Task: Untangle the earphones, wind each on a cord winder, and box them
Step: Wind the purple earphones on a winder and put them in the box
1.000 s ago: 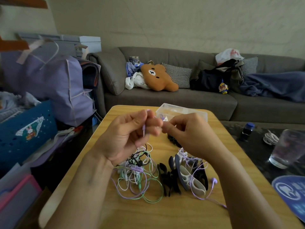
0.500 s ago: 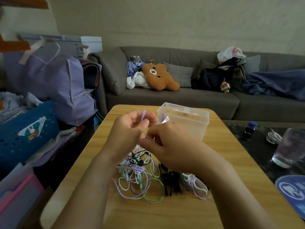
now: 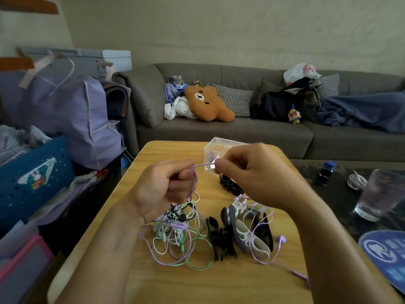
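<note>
**Listener:** Where was the cord in relation to the hands?

**Operator:** I saw a thin lilac earphone cord (image 3: 202,166) stretched nearly level across the middle of the frame, its long axis running left to right between the two hands. The left hand (image 3: 163,189) was curled into a loose fist round one end of that span. From the fist the cord dropped straight down into the tangled heap of lilac, green, white and black earphone cords (image 3: 179,233) lying on the pale wooden table (image 3: 219,286), lower centre.

**Listener:** And the other hand?

**Operator:** The right hand (image 3: 256,174) pinched the cord's other end between thumb and forefinger, slightly higher in the frame, in front of the clear plastic box (image 3: 217,143). I judged both hands equally close to the span, but the left one sat directly over the tangle.

**Listener:** Anything else on that cord?

**Operator:** A lilac earbud (image 3: 281,239) lay at lower right, beside the black and white plastic cord winders (image 3: 245,233). Its cord looped around them. I judged that pulling the span rightward would work it free of the heap, though it could snag there.
</note>
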